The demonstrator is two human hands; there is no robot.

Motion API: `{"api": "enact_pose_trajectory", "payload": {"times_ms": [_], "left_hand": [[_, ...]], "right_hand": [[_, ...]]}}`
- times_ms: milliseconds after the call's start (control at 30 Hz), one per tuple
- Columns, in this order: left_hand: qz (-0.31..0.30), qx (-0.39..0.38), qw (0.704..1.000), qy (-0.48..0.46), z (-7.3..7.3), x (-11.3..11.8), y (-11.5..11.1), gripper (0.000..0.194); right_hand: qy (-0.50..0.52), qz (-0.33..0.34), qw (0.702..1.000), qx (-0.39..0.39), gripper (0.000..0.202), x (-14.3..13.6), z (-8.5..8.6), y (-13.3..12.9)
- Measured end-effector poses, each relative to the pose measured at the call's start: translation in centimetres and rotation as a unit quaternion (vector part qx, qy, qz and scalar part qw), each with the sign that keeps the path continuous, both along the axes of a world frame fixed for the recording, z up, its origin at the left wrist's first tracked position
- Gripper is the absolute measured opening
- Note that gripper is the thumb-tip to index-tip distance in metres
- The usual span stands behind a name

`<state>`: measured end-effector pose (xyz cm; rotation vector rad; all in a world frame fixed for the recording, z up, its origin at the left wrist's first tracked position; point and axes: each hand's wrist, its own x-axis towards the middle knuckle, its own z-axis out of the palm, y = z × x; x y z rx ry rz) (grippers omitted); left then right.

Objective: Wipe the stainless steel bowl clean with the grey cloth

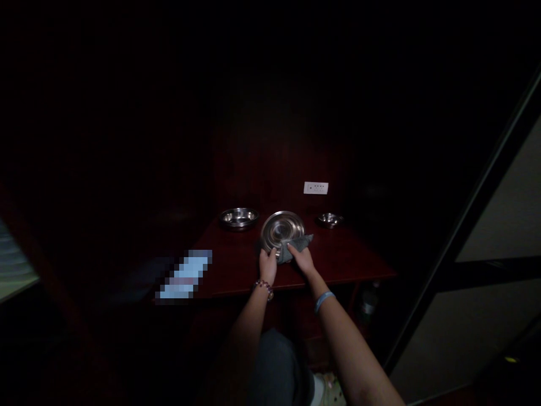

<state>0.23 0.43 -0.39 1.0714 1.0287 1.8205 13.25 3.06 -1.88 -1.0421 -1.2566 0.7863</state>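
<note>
A round, shiny metal plate [282, 226] is tilted up above the dark red table. My left hand [267, 266] grips its lower left rim, the thumb on the near face. A grey cloth [299, 243] is pinched in my right hand [301, 259], pressed against the plate's lower right edge. The fingers behind the plate and cloth are hidden. To the left stands a wide metal bowl [239, 218], and to the right a smaller metal bowl [330, 220]; neither is touched.
The red table [346, 256] meets a wall carrying a white power socket [316, 188]. A pixelated bright patch [186, 276] covers something at the table's left. Beneath the right end stands a bottle [369, 304]. A dark-framed panel [477, 208] rises at right. The room is dim.
</note>
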Motion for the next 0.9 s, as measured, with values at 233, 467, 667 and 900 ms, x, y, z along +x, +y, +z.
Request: {"api": "enact_pose_trajectory", "payload": {"times_ms": [233,467,667,900], "left_hand": [[0.034,0.011,0.998,-0.042,-0.1,-0.1,0.1,0.037],[0.058,0.026,0.998,-0.017,0.5,0.0,-0.9,0.056],[0.058,0.025,0.998,0.023,0.7,0.0,-1.3,0.058],[-0.018,0.020,0.998,0.058,0.0,0.2,-0.8,0.048]], "right_hand": [[0.028,-0.006,1.000,0.006,0.045,-0.1,0.5,-0.5],[0.046,-0.010,0.999,0.025,0.042,0.0,0.6,-0.5],[0.057,-0.029,0.998,0.005,0.041,0.0,0.8,-0.9],[0.090,-0.036,0.995,0.010,0.043,0.0,1.0,-1.1]]}}
